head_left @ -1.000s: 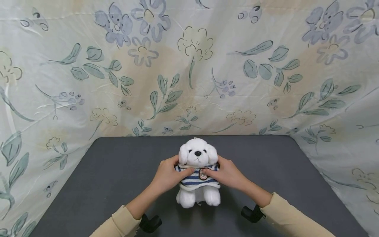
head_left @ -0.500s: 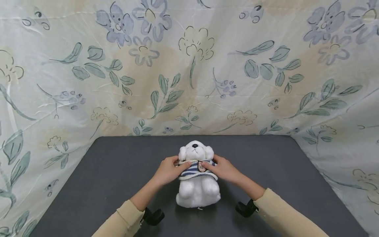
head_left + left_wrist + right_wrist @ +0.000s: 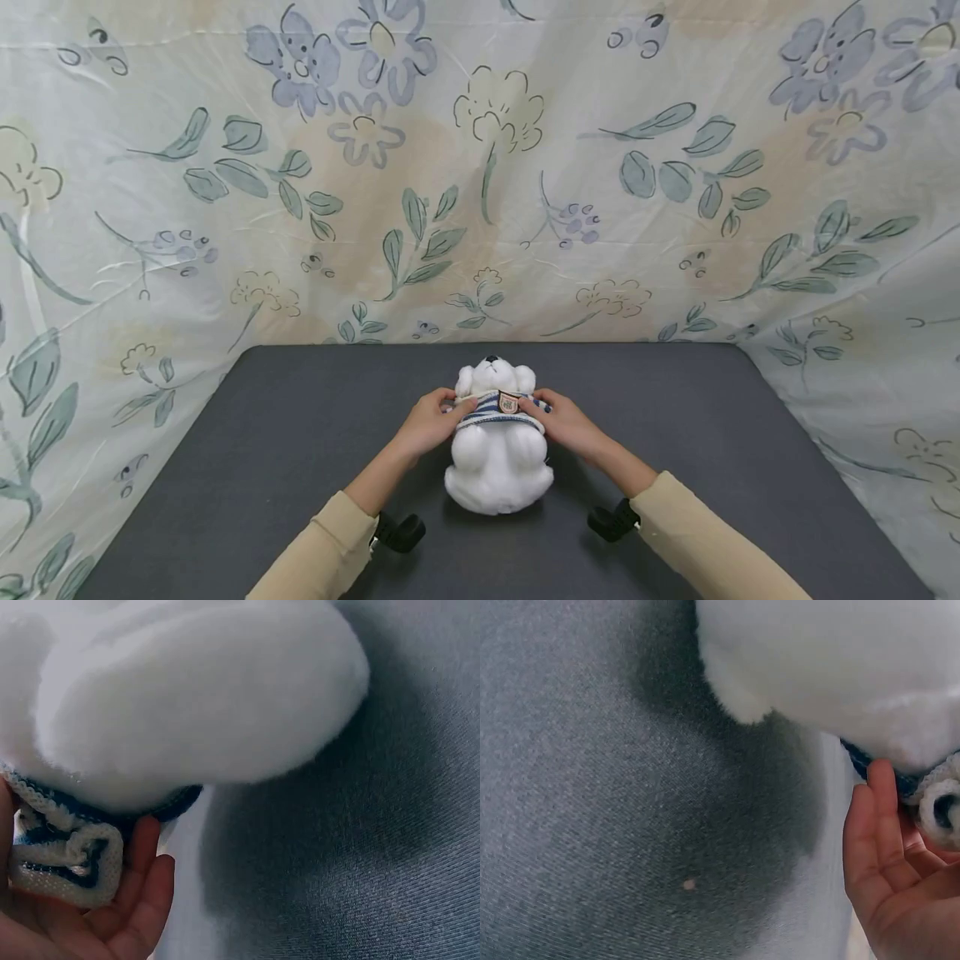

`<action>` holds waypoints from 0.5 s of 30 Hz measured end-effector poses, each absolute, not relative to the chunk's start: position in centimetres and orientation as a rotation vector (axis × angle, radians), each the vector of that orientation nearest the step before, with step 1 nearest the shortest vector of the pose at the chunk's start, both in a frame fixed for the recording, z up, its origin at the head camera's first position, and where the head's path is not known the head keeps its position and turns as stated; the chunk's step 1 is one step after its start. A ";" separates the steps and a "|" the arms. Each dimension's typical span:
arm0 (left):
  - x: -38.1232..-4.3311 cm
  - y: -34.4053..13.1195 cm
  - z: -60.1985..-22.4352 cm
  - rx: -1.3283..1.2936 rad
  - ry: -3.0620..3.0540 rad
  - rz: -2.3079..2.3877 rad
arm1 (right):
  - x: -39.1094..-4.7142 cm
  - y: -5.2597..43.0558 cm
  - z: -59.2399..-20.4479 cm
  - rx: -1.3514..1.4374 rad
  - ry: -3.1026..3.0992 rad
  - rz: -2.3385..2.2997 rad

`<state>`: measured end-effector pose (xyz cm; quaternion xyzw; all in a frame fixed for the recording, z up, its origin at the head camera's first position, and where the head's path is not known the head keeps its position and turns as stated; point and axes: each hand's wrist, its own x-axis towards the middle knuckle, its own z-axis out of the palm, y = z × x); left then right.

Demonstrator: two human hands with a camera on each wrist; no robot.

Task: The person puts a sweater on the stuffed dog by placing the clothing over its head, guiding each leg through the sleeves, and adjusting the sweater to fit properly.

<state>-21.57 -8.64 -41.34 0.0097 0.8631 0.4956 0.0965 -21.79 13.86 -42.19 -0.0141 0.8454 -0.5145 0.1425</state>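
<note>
Your plush white toy dog point(image 3: 497, 471) in a blue-and-white striped knit shirt point(image 3: 487, 408) sits mid-width over the dark grey, fabric-like tabletop point(image 3: 300, 458), between your hands, its head tipped away and nose upward. Whether its underside touches the surface, the views don't settle.

The likeliest trouble, I'd judge, is the knit: you hold the body largely through the shirt, so a loose or uneven squeeze could let the plush slide inside it, ride the hem up or twist the toy. With the rounded lower body hanging free of your fingers, letting go at this tilt might roll it onto its back.

Your left hand point(image 3: 429, 425) and right hand point(image 3: 570, 427) mirror each other, forearms angling inward from the near edge. On both, the thumb lies across the shirt front, the right one beside the shield-shaped badge point(image 3: 508, 403), while the fingers curl around the sides, closed on shirt and body together.
</note>
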 end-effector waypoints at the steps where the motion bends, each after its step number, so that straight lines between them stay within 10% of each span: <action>1: -21.7 -8.6 -41.4 0.026 2.552 1.469 | -21.9 13.9 -42.3 -0.033 2.422 -1.501; 15: -22.6 -9.5 -41.9 0.092 2.681 1.321 | -22.4 14.3 -43.7 -0.017 2.371 -1.582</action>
